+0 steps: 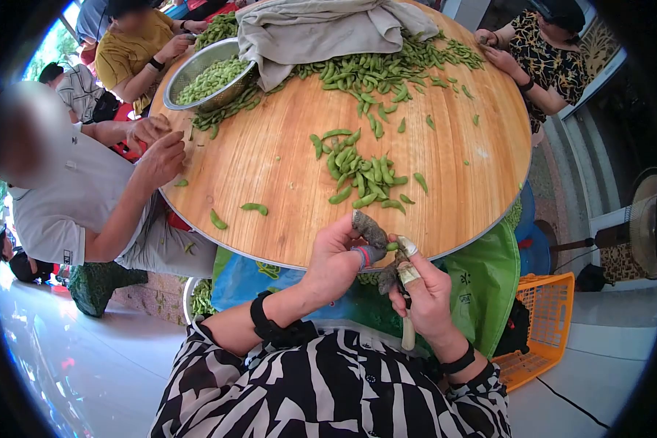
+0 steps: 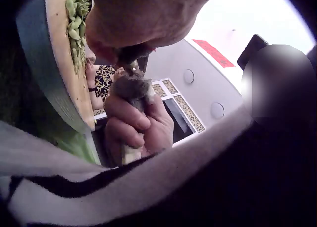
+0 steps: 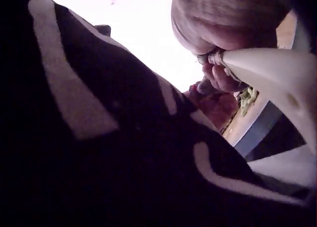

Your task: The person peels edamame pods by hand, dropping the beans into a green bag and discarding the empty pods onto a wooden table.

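Note:
At the table's near edge, the left hand (image 1: 332, 257) pinches a green pod (image 1: 392, 247) between grey-wrapped fingertips. The right hand (image 1: 432, 296), with pale wrapping on its fingers, meets it from the right and grips a tool by its pale handle (image 1: 408, 333), which points down. In the left wrist view the right hand's fingers curl round the handle (image 2: 131, 154); the left hand (image 2: 143, 19) fills the top. The right wrist view shows the handle (image 3: 272, 71) large below the right hand (image 3: 228, 19). The tool's working end is hidden among the fingers.
Pods (image 1: 365, 175) lie in a small heap on the round wooden table (image 1: 270, 160); a larger heap lies beyond, partly under a grey cloth (image 1: 314, 36). A metal colander (image 1: 171, 91) holds beans. People sit left and right. An orange crate (image 1: 558, 314) stands at lower right.

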Motion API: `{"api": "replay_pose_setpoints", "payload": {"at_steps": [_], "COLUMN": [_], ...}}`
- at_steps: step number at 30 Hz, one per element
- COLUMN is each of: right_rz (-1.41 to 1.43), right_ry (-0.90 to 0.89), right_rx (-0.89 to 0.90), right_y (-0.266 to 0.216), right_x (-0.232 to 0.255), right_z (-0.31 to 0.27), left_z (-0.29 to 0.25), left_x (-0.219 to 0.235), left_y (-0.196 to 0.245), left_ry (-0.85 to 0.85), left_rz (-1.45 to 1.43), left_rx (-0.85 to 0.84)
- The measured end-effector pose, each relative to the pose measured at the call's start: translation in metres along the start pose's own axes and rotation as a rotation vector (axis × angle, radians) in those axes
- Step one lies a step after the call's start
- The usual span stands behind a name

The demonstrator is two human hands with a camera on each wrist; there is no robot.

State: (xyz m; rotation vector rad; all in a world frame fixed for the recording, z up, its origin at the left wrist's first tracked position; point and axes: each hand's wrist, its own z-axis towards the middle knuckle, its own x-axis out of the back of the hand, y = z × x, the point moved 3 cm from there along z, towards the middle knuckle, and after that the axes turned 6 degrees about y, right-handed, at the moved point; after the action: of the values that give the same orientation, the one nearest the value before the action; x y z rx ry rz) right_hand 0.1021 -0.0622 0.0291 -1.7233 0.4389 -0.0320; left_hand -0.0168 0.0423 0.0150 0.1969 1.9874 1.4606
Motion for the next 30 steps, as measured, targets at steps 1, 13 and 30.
{"api": "replay_pose_setpoints", "payload": {"at_steps": [1, 13, 30], "right_rz": [-0.057, -0.748, -0.732], "right_ry": [0.042, -0.127, -0.067], "right_rx": [0.031, 0.783, 0.37], "right_y": [0.001, -0.013, -0.004], "right_x": [0.001, 0.013, 0.018], "right_z": [0.001, 0.009, 0.006], "left_z": [0.0, 0.013, -0.015], "left_x": [0.0, 0.003, 0.006], "left_y": [-0.001, -0.009, 0.012], "left_ry": [0.022, -0.152, -0.154], "left_rz": [-0.064, -0.48, 0.127], "left_rx": [0.003, 0.469, 0.32]}}
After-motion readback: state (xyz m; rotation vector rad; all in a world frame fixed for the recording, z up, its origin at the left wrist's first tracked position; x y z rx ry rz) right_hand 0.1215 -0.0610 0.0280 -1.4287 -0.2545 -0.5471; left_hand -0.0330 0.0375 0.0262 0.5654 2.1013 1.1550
